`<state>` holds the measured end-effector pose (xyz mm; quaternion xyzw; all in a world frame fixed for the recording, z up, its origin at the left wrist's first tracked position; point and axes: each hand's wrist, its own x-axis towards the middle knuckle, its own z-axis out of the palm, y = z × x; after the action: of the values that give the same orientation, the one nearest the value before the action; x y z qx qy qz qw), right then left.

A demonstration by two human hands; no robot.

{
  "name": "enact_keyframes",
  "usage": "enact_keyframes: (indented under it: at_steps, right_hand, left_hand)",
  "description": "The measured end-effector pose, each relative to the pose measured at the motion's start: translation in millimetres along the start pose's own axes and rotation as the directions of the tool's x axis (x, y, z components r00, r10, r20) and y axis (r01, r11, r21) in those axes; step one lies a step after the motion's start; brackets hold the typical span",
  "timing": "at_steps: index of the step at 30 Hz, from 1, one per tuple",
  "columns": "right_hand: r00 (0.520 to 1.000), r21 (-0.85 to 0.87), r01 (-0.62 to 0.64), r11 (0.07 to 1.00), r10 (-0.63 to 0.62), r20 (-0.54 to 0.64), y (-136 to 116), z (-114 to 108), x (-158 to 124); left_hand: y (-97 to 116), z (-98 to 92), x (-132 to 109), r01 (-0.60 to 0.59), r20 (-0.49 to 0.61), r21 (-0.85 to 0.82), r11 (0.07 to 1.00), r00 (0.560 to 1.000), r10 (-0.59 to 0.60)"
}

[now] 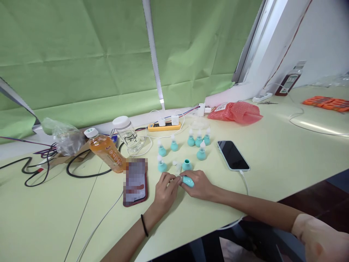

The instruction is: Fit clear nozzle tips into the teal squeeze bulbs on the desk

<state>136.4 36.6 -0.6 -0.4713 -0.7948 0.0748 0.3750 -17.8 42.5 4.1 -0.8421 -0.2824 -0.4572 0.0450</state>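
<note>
My right hand (200, 183) is closed around a small teal bulb-shaped piece (188, 181), held sideways just above the table. My left hand (166, 189), a black band on its wrist, pinches the pale tip at the bulb's left end. Just beyond my fingers stand an uncapped teal bulb (187, 164), a loose clear cap (177, 166) and a capped teal bulb (161, 165). Several more capped teal bulbs (199, 140) stand in a loose row farther back.
A red-cased phone (135, 182) lies left of my hands and a dark phone on a cable (233, 155) to the right. An orange drink bottle (107, 150), a clear bottle (128, 134), a yellow power strip (164, 126), cables and a pink bubble bag (236, 111) sit behind.
</note>
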Motion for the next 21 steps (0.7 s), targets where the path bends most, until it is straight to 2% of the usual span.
enact_keyframes:
  at_steps: [2, 4, 5, 7, 9, 11, 13, 15, 17, 21]
  right_hand:
    - [1.000, 0.026, -0.023, 0.999, 0.023, -0.015, 2.6, 0.7, 1.5]
    - [0.998, 0.047, -0.034, 0.998, 0.037, -0.055, 6.4, 1.1, 3.5]
    - [0.996, 0.059, -0.030, 0.998, 0.035, -0.080, 8.1, 0.9, 4.5]
    - [0.991, 0.090, -0.008, 0.996, 0.020, -0.132, 10.4, -0.2, 6.1]
    - [0.984, 0.119, 0.013, 0.993, 0.008, -0.178, 10.9, -2.0, 7.1]
    - [0.979, 0.134, 0.020, 0.991, 0.007, -0.203, 10.1, -3.6, 7.6]
    - [0.980, 0.134, 0.014, 0.991, 0.013, -0.198, 8.9, -4.7, 7.8]
    - [0.986, 0.124, 0.009, 0.992, 0.012, -0.165, 7.8, -5.1, 7.9]
    - [0.992, 0.107, 0.003, 0.994, 0.010, -0.123, 6.9, -5.2, 7.7]
    - [0.998, 0.074, -0.004, 0.997, 0.009, -0.066, 6.0, -4.4, 6.0]
  left_hand:
    - [3.0, -1.7, 2.4, 0.203, -0.051, -0.165, 0.965, 0.976, -0.214]
    - [3.4, -4.1, 4.7, 0.311, -0.057, -0.227, 0.923, 0.942, -0.331]
    - [1.9, -4.7, 5.2, 0.314, -0.059, -0.213, 0.925, 0.941, -0.333]
    - [-4.0, -3.8, 4.4, 0.236, -0.018, -0.111, 0.965, 0.971, -0.239]
    - [-11.4, 0.3, 1.1, 0.128, 0.121, 0.043, 0.991, 0.984, -0.133]
    - [-17.1, 5.7, -3.1, 0.064, 0.275, 0.182, 0.981, 0.955, -0.113]
    - [-19.5, 9.6, -6.2, 0.051, 0.355, 0.269, 0.962, 0.923, -0.149]
    - [-19.3, 10.6, -7.3, 0.069, 0.363, 0.298, 0.952, 0.914, -0.180]
    - [-17.7, 8.5, -6.4, 0.102, 0.325, 0.273, 0.957, 0.926, -0.192]
    - [-13.0, -1.3, -1.8, 0.188, 0.177, 0.075, 0.979, 0.964, -0.199]
